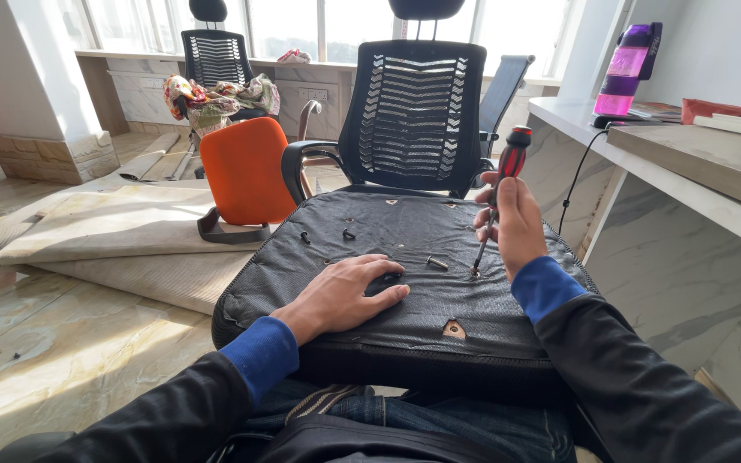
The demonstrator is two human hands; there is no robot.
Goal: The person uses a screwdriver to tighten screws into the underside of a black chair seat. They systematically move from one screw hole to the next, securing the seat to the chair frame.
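Gripping the screwdriver (497,206) upright in my right hand (515,225), fingers wrapped; loose screw (436,262) lies at nine o'clock of its tip, nearer my flat, spread left hand (349,296).

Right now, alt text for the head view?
The right hand holds a red-and-black screwdriver upright, tip on the black underside of an upturned chair seat, while the left hand lies flat on it. A loose bolt lies between the hands.
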